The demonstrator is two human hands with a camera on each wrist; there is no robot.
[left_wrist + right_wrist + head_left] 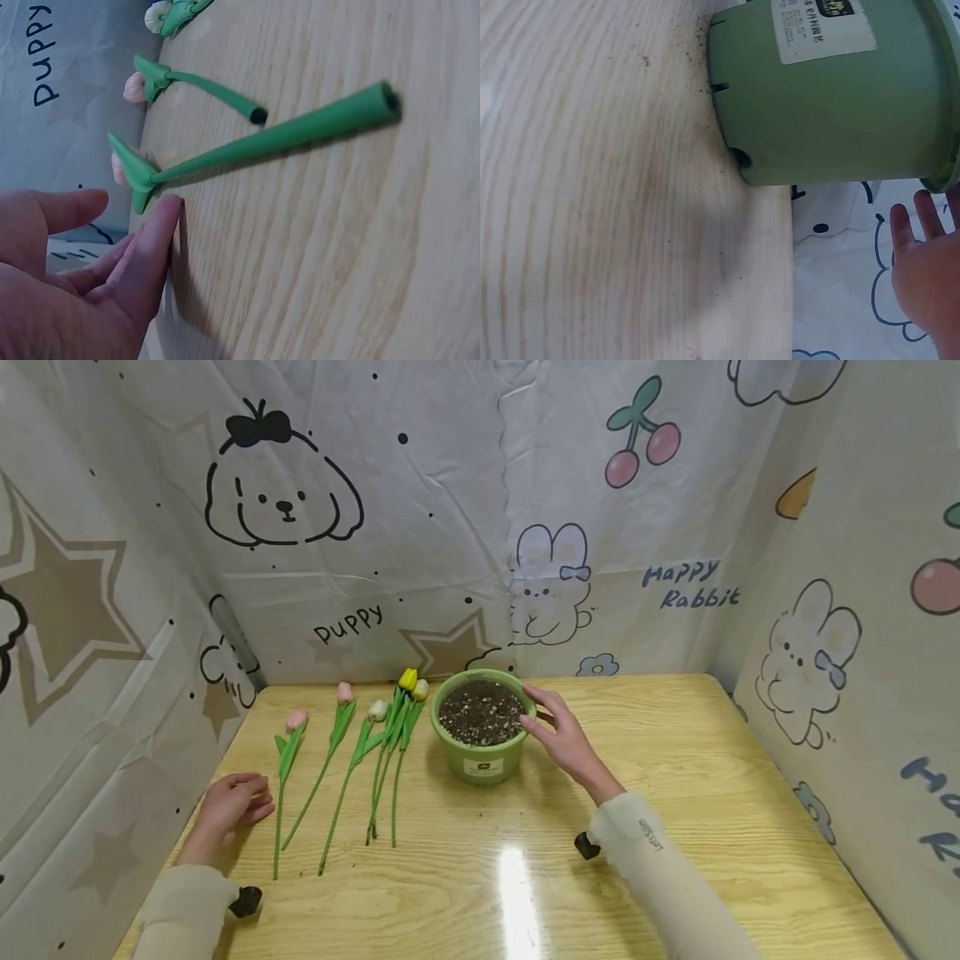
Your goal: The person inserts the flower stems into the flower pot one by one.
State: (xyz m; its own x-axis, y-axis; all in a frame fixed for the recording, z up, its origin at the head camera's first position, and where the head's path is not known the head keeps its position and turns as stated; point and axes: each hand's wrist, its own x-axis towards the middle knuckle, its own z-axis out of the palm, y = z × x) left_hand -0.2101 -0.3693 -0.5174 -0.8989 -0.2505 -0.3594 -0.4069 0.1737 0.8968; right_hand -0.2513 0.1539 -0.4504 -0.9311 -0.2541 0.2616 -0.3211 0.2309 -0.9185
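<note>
A green flowerpot [485,758] filled with dark, white-flecked soil [480,712] stands upright near the table's back edge. My right hand [561,735] touches the right side of its rim, fingers fairly straight; the right wrist view shows the fingers [928,214] beside the rim. Several artificial tulips lie in a loose row left of the pot. Leftmost is a pink tulip [286,760], its green stem [277,137] large in the left wrist view. Just left of that stem is my left hand [234,802], fingers relaxed and holding nothing.
Another pink tulip [341,727], a white tulip [367,739] and a yellow tulip [407,680] lie nearer the pot. The wooden table [465,893] is bounded by printed cloth [450,527] at the back and sides. Soil crumbs [646,60] lie beside the pot.
</note>
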